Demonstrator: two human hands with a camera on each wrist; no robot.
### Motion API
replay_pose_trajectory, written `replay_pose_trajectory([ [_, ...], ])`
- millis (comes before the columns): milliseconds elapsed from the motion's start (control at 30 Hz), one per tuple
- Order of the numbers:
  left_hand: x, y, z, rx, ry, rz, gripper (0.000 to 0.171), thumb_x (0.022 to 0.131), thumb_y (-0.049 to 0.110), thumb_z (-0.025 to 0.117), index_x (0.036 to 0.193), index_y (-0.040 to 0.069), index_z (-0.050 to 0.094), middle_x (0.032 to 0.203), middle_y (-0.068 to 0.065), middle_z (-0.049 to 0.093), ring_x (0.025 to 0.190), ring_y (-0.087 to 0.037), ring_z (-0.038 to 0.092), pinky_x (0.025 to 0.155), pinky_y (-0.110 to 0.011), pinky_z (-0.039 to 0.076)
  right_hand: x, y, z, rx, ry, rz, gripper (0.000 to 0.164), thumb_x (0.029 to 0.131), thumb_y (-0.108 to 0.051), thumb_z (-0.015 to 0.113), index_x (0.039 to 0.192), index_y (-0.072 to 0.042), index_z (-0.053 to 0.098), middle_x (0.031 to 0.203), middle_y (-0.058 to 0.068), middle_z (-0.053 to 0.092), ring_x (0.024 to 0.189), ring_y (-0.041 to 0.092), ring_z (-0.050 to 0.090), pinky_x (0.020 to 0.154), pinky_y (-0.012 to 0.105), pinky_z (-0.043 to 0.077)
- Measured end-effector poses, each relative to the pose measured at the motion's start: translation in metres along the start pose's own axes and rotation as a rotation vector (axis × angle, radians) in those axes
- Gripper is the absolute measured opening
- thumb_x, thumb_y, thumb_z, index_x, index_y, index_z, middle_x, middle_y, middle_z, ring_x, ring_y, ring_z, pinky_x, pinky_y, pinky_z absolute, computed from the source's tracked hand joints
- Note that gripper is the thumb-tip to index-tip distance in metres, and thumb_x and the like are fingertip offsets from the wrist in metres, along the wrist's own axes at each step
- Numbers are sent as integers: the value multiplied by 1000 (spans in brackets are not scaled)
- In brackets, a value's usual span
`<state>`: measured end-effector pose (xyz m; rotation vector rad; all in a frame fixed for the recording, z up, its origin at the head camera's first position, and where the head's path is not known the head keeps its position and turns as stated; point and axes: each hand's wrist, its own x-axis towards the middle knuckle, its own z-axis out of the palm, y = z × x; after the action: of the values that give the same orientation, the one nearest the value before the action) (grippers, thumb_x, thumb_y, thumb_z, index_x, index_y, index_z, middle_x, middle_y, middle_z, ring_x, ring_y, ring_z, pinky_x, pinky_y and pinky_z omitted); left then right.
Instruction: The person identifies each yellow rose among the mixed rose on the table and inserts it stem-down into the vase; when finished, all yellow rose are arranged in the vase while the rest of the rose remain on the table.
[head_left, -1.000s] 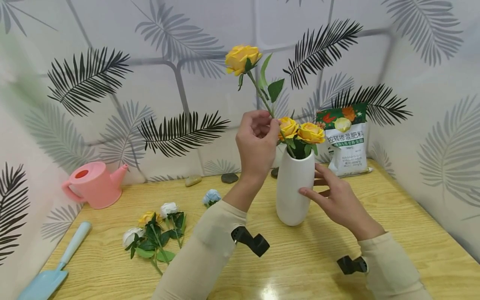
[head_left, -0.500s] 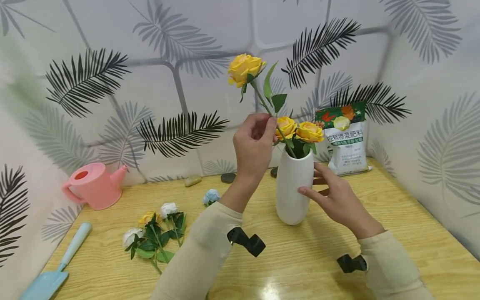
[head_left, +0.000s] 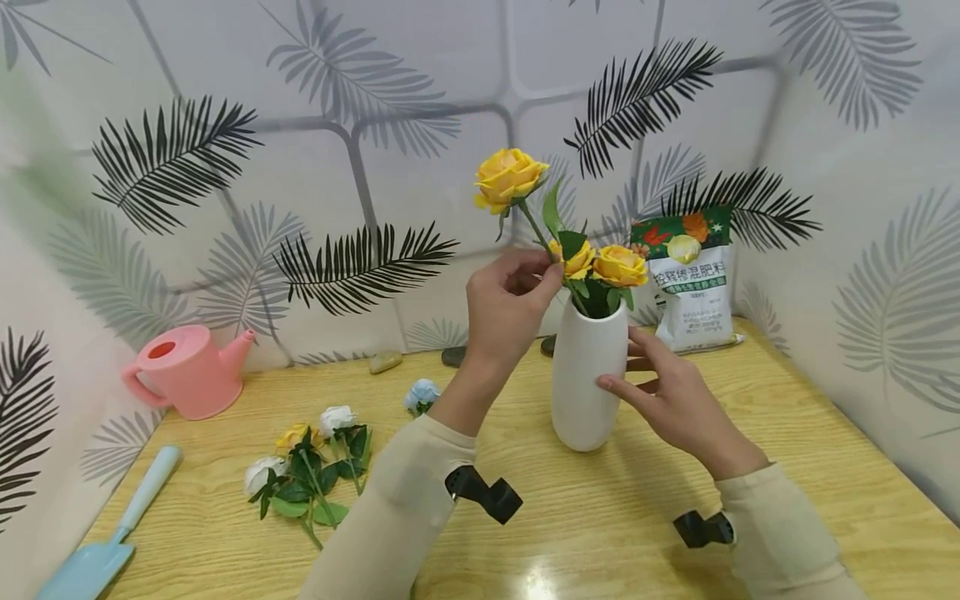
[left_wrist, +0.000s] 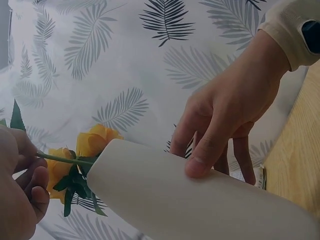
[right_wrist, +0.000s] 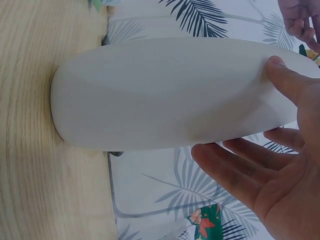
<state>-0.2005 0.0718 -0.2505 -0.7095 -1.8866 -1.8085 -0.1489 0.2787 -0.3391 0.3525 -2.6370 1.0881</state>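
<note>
Thumb and fingers of my left hand (head_left: 512, 304) pinch the stem of a yellow rose (head_left: 510, 179). Its bloom stands high and to the left over the vase; in the left wrist view the stem (left_wrist: 62, 159) runs into the vase mouth. Two other yellow roses (head_left: 619, 266) rest in the tall white vase (head_left: 588, 379), which is upright on the table. My right hand (head_left: 678, 400) holds the vase from the right, with the thumb (right_wrist: 287, 77) on the near side and the fingers (right_wrist: 235, 167) along the other side.
White and yellow roses (head_left: 303, 471) lie at left, with a blue flower (head_left: 422, 393) nearer the middle. A pink watering can (head_left: 191, 371) and a light blue trowel (head_left: 112, 533) are further left. Stones (head_left: 386, 362) line the back; a fertilizer bag (head_left: 693, 287) stands behind the vase.
My left hand has come down with the yellow rose, whose bloom is now lower and slightly further right, its stem deeper in the vase. The right hand and vase have stayed in place.
</note>
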Motion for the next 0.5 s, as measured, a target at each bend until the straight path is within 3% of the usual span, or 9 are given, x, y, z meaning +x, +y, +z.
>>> replay_pose_trajectory([
  [300, -7, -6, -1, -69, 7, -32, 13, 92, 5, 71, 98, -6, 74, 89, -24, 73, 62, -2, 59, 59, -18, 50, 0, 0, 0, 3, 4, -11, 70, 97, -36, 67, 155, -10, 35, 141, 23, 57, 118, 41, 64, 86, 52, 60],
  [500, -11, -10, 5, -10, -11, -9, 12, 93, 6, 71, 95, -5, 74, 89, -21, 72, 65, -2, 57, 60, -17, 48, 0, -1, 0, 0, 2, -6, 70, 98, -36, 66, 155, -10, 36, 141, 23, 57, 117, 42, 65, 86, 53, 59],
])
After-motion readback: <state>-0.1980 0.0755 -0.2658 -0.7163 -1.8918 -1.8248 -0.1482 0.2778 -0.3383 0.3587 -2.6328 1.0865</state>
